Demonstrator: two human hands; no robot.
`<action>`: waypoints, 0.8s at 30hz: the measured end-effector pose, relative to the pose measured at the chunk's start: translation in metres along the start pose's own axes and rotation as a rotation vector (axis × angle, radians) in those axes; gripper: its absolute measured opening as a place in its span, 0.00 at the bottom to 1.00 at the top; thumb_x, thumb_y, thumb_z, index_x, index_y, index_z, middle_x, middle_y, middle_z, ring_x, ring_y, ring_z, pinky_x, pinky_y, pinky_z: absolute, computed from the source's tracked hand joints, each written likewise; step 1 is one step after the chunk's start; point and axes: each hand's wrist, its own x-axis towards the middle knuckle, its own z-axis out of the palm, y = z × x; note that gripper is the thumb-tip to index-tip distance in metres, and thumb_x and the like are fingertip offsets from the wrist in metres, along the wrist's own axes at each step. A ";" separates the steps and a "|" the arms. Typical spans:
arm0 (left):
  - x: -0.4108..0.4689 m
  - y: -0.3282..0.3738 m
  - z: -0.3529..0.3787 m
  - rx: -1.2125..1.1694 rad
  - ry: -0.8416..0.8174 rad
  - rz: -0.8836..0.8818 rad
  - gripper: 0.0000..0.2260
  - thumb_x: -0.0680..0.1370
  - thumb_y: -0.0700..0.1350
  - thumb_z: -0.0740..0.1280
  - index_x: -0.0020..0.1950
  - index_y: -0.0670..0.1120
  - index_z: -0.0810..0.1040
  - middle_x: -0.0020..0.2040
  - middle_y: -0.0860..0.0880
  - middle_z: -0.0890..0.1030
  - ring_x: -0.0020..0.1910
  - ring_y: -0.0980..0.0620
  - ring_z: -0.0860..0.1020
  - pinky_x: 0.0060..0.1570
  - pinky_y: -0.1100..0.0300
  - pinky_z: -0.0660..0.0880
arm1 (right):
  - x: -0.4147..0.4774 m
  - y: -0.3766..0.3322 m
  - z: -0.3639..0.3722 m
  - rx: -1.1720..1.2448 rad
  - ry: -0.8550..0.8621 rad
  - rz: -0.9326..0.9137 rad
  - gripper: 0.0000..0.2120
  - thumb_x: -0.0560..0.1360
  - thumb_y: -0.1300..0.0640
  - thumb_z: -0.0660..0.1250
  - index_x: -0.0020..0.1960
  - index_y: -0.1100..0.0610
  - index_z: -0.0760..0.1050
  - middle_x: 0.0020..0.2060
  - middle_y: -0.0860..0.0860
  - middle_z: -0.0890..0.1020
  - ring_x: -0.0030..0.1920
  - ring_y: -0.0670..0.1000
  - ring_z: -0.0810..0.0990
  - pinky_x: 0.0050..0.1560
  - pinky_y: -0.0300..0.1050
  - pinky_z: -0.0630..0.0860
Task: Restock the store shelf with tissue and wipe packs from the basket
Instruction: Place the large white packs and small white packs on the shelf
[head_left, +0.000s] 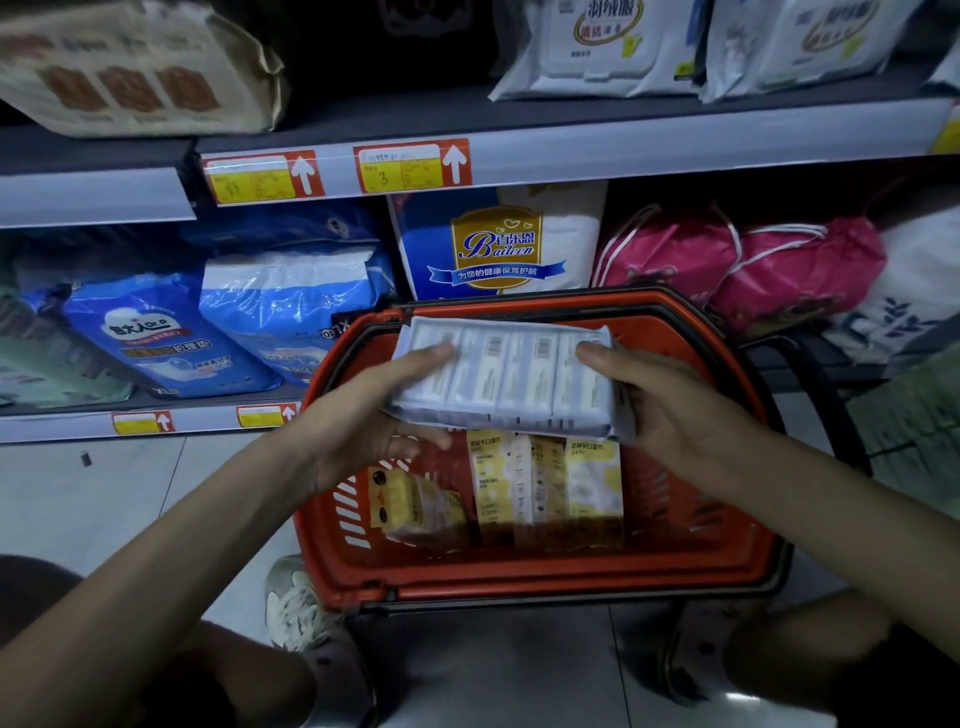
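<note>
Crouched knees and a pale shoe (296, 603) fill six o'clock, so the person sits low, close to the lower shelf (62, 421). Just ahead stands the red basket (519, 587), near enough for short reaches. The left hand (374, 410) grips the nine o'clock end of the blue-white multipack (504, 374), thumb on top and fingers beneath. The pack lies flat at centre, held above the yellow wipe packs (545, 493) inside the basket. The right hand (670, 410) clamps its three o'clock end. I judge two hands are used because a soft bundle would sag from one. From ten to two o'clock, blue pad bags (171, 338), a Bailoen bag (498, 244) and pink drawstring bags (737, 260) crowd that shelf. White wipe packs (597, 47) at one o'clock suggest its likely place.
</note>
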 end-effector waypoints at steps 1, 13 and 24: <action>-0.001 0.001 0.002 -0.004 0.002 0.003 0.11 0.76 0.56 0.73 0.51 0.53 0.89 0.55 0.42 0.86 0.50 0.41 0.80 0.50 0.51 0.74 | -0.001 -0.002 0.000 0.065 -0.026 0.029 0.21 0.75 0.53 0.71 0.67 0.54 0.79 0.61 0.52 0.85 0.58 0.52 0.86 0.45 0.43 0.84; -0.012 0.013 -0.002 -0.221 0.079 0.240 0.20 0.71 0.53 0.75 0.59 0.45 0.81 0.49 0.45 0.87 0.36 0.51 0.84 0.37 0.63 0.83 | -0.011 -0.013 0.003 0.150 -0.194 -0.023 0.24 0.72 0.57 0.71 0.67 0.59 0.78 0.62 0.56 0.84 0.60 0.53 0.85 0.54 0.46 0.84; -0.044 0.040 0.014 -0.333 0.120 0.645 0.07 0.78 0.41 0.72 0.54 0.41 0.80 0.47 0.46 0.87 0.46 0.50 0.85 0.54 0.54 0.78 | -0.058 -0.029 0.047 -0.279 -0.011 -0.701 0.12 0.65 0.68 0.80 0.46 0.59 0.85 0.44 0.54 0.89 0.47 0.55 0.88 0.45 0.45 0.84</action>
